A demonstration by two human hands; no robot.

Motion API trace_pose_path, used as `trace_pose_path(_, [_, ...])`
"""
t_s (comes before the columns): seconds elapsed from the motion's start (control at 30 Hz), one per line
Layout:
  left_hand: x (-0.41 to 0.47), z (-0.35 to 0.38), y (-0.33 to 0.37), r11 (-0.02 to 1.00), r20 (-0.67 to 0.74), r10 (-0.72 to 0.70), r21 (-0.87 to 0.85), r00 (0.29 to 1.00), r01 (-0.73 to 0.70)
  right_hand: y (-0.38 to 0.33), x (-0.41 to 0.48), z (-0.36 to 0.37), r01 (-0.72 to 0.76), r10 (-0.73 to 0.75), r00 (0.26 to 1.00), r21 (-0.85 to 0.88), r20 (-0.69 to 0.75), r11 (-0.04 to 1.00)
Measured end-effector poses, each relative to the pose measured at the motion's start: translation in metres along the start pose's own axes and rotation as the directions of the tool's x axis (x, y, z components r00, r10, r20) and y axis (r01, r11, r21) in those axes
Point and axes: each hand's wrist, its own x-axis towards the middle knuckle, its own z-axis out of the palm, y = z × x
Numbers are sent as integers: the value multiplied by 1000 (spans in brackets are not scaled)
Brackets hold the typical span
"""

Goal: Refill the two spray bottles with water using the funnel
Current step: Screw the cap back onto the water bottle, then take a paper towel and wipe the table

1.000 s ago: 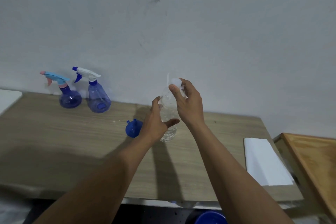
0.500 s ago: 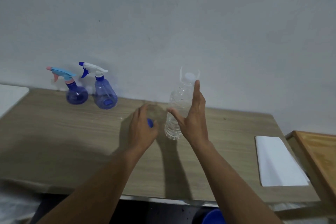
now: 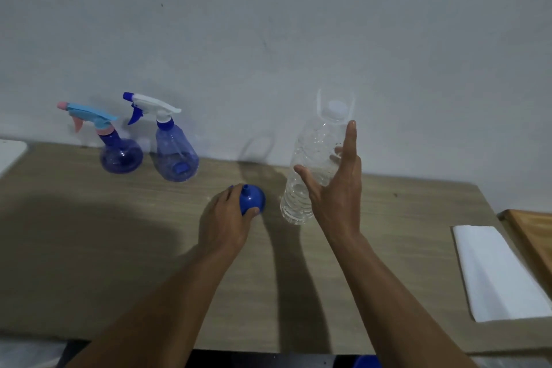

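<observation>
Two blue spray bottles stand at the back left against the wall: a round one with a light-blue and pink trigger (image 3: 121, 154) and a taller one with a white trigger (image 3: 176, 157). A blue funnel (image 3: 253, 199) lies wide end down on the wooden table (image 3: 89, 233), spout up, with my left hand (image 3: 227, 219) closed around it. A clear water bottle with a white cap (image 3: 313, 164) stands upright beside it. My right hand (image 3: 336, 185) is open in front of the bottle, fingers spread, not gripping it.
A folded white cloth (image 3: 495, 272) lies at the table's right end, next to a wooden board (image 3: 534, 236). A white object (image 3: 10, 152) shows at the far left edge. Something blue (image 3: 366, 363) sits below the table's front edge.
My right hand let go of the water bottle, which now stands alone on the table. My left hand left the bottle, dropped to the funnel and closed on it.
</observation>
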Motion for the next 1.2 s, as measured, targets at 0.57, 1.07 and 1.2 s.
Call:
trace_pose_path(0.57, [82,-7,-21,1000,100,-14,-15,995,15,-19,52,69,-54,53,998,25,37,998])
trace_pose_path(1.07, [23,-84,46,957,190,289,-62,938,-282,-41,11,-14,-203,254,962,-363,100,909])
trace_pose_path(1.2, [19,-93,90,870,277,491,-103,826,-482,-46,-7,-66,-281,379,920,-498,104,820])
